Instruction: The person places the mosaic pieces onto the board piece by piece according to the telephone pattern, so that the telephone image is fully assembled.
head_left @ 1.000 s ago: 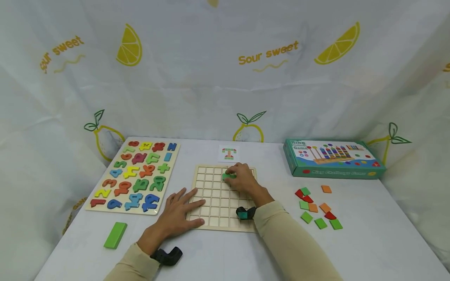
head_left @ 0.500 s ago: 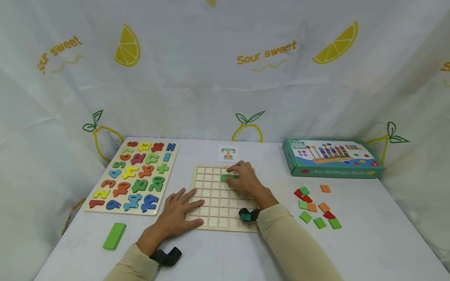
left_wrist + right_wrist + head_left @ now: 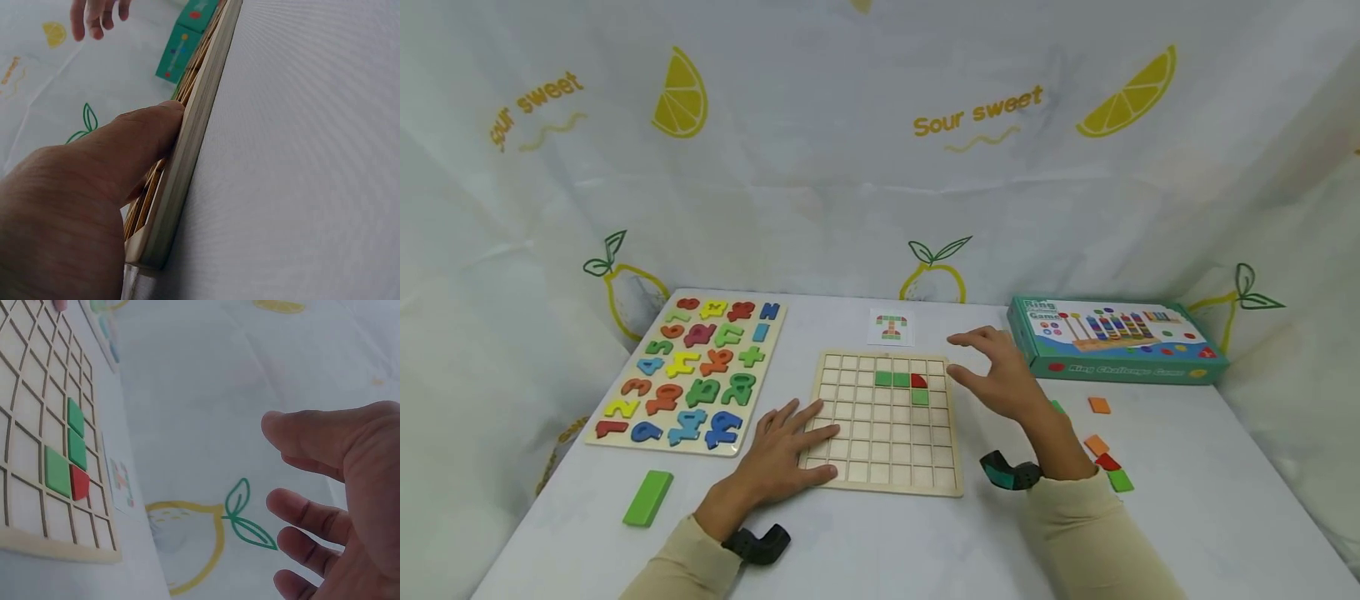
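A wooden grid board lies on the white table. Two green square tiles and a red quarter-round tile sit in a row in its cells, with a lighter green tile below the red one. My left hand rests spread on the board's left edge; in the left wrist view the thumb lies along the rim. Off the board's right side, my right hand hovers with thumb and fingers apart, holding nothing. Behind the board lies a card printed with a red, orange and green shape.
Loose orange, red and green tiles lie at the right, some hidden by the right arm. A teal game box stands behind them. Left are a number puzzle board and a green block.
My right hand has let go of the green tile and moved right, off the board, uncovering the tiles in the cells. My left hand has stayed in place.
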Tool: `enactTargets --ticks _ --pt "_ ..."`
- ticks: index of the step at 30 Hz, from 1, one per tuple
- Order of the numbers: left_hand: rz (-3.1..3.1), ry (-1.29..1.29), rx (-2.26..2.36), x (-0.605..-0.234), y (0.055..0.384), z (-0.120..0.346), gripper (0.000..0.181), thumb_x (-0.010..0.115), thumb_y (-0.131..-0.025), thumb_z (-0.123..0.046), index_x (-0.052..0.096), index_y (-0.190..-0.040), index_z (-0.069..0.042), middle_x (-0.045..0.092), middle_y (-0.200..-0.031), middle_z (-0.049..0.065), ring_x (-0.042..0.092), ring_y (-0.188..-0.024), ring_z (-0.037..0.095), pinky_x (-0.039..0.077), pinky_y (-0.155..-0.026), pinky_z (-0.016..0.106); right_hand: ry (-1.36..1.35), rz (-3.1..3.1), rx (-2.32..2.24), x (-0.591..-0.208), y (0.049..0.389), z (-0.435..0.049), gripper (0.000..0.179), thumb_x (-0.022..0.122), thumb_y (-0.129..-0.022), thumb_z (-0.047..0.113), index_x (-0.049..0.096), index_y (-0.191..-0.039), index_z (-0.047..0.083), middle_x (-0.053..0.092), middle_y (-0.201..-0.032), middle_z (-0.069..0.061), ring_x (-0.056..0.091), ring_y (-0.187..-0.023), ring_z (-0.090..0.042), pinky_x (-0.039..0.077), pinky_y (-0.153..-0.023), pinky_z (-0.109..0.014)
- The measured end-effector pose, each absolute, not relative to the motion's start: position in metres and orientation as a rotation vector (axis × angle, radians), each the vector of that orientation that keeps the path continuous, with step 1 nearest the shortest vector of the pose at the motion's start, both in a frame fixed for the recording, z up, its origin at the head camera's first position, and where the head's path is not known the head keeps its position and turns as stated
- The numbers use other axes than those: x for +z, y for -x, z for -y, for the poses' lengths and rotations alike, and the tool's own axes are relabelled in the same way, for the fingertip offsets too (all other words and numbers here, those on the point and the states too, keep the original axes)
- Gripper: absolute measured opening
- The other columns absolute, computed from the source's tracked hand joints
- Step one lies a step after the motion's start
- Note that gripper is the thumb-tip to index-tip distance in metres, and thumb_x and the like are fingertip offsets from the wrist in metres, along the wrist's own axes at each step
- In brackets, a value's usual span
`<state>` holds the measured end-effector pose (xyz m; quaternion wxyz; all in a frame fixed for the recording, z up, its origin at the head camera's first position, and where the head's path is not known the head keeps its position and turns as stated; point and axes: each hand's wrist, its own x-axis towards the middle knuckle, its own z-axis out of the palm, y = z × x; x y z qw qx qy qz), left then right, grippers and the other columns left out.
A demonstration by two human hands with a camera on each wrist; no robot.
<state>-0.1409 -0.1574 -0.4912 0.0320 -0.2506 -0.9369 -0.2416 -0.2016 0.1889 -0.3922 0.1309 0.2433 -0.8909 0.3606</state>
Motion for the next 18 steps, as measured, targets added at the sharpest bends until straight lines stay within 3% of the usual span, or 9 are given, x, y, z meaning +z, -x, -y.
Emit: enactTargets --ticks 8,14,18 --pt "2.9 0.772 -0.751 -0.49 0.141 0.156 0.063 0.066 -0.081 -0.06 0.061 -0.134 -0.026 0.035 -0.153 0.005 0.02 -0.141 0.039 0.012 -0.105 0.061 -0.683 2.549 1.031 -0.382 0.184 -0.239 0.041 0.074 -0.085 0.007 0.062 -0.124 0.004 0.055 -0.122 -0.014 0.044 -0.117 -0.036 0.037 -0.088 -0.061" --pt "2.903 0.77 -0.75 -0.49 0.141 0.156 0.063 0.066 -0.081 -0.059 0.061 -0.134 -0.026 0.035 -0.153 0.005 0.02 -0.141 0.039 0.012 -0.105 0.061 -0.631 2.602 1.014 -0.384 0.176 -0.276 0.042 0.071 -0.087 0.005 0.059 -0.127 0.003 0.053 -0.127 -0.017 0.047 -0.109 -0.036 0.038 -0.083 -0.064" --pt "2.901 0.775 -0.746 -0.49 0.141 0.157 0.063 0.065 -0.081 -0.06 0.061 -0.134 -0.026 0.035 -0.153 0.005 0.02 -0.141 0.039 0.012 -0.105 0.061 -0.597 2.648 1.04 -0.395 0.174 -0.299 0.039 0.069 -0.089 0.007 0.058 -0.127 0.002 0.051 -0.128 -0.022 0.039 -0.121 -0.046 0.03 -0.087 -0.072"
